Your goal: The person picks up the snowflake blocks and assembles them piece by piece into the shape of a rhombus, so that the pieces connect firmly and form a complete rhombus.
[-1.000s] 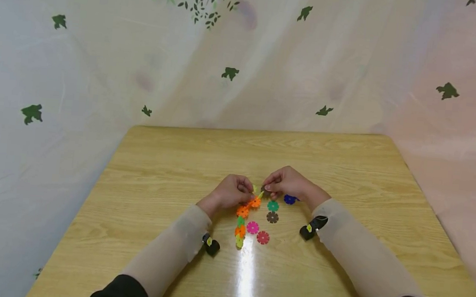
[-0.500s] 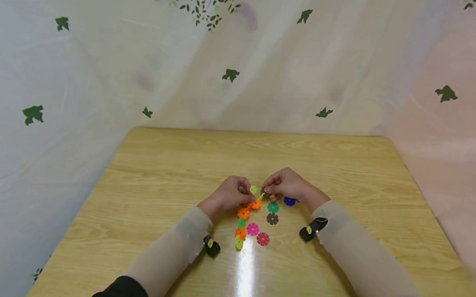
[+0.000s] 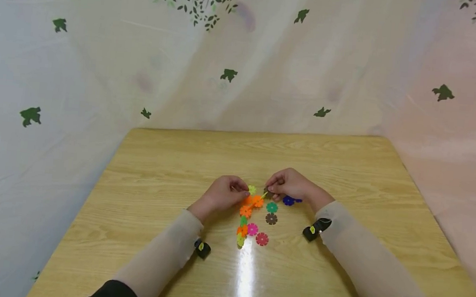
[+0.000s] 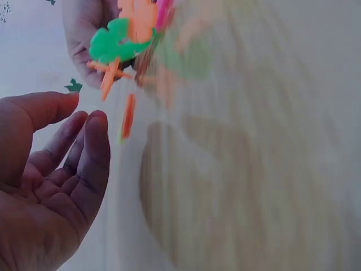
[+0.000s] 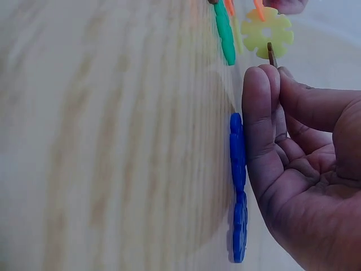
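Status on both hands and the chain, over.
Left hand empty beside chain. Right hand pinches brown disc, edge against yellow disc. Loose discs nearby.

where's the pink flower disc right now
In the head view, the pink disc lies on the table just right of the near end of the linked chain, with the red disc to its lower right.

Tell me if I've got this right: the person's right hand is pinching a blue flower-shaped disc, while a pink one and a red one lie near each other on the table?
Not quite: the right hand is pinching a brown disc, as the right wrist view shows. The pink disc and red disc do lie near each other on the table.
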Demonstrator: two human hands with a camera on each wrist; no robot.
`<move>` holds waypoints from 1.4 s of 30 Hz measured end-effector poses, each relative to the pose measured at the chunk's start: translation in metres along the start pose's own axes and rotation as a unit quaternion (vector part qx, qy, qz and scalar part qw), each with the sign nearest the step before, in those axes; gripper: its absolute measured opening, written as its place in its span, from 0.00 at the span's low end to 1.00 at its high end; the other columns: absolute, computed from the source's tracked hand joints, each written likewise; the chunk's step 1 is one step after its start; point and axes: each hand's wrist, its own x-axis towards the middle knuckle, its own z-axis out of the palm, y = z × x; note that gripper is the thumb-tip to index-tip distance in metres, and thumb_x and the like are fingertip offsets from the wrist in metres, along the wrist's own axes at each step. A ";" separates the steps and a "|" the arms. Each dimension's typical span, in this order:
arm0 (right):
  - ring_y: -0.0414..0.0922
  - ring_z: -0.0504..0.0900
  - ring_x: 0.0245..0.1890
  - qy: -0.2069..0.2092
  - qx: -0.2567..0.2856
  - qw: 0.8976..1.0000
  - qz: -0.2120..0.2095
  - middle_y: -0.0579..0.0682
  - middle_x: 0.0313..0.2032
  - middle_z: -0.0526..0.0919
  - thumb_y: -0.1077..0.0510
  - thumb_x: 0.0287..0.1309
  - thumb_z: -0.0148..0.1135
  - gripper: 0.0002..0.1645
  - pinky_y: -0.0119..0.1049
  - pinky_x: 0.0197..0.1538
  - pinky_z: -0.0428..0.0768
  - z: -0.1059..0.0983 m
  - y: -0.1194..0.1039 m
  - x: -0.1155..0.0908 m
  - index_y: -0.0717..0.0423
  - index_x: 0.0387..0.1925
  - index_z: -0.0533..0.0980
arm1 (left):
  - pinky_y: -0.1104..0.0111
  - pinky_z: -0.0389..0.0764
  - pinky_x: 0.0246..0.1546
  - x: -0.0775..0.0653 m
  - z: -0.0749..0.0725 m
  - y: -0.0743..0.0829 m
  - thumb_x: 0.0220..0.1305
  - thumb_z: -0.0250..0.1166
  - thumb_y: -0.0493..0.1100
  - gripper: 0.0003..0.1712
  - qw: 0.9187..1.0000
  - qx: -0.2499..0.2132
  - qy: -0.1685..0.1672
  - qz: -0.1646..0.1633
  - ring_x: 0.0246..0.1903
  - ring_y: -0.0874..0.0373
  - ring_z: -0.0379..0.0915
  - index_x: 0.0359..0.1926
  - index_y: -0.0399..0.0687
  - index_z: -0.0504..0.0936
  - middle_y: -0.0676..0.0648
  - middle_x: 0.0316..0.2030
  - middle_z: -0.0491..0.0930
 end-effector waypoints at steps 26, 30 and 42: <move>0.48 0.88 0.33 -0.005 0.011 1.000 -0.004 0.57 0.40 0.89 0.69 0.73 0.61 0.11 0.46 0.43 0.88 -0.003 0.000 -0.001 0.71 0.51 0.82 | 0.65 0.83 0.34 -0.026 -0.005 0.007 0.56 0.82 0.44 0.34 0.989 0.070 -0.133 -0.003 0.28 0.58 0.81 0.62 0.38 0.81 0.52 0.32 0.87; 0.48 0.87 0.33 -0.003 0.011 1.000 -0.005 0.57 0.40 0.89 0.69 0.73 0.61 0.11 0.45 0.43 0.88 -0.003 0.001 -0.001 0.71 0.51 0.82 | 0.65 0.83 0.36 -0.027 -0.005 0.011 0.57 0.82 0.45 0.34 0.987 0.099 -0.124 0.004 0.30 0.58 0.81 0.63 0.40 0.82 0.54 0.32 0.86; 0.48 0.87 0.32 0.008 0.014 1.000 0.004 0.57 0.39 0.89 0.67 0.72 0.63 0.10 0.45 0.42 0.89 -0.003 0.002 0.000 0.69 0.50 0.84 | 0.66 0.82 0.32 -0.029 -0.004 0.014 0.59 0.79 0.41 0.35 0.989 0.096 -0.110 0.002 0.29 0.58 0.78 0.66 0.38 0.80 0.50 0.33 0.84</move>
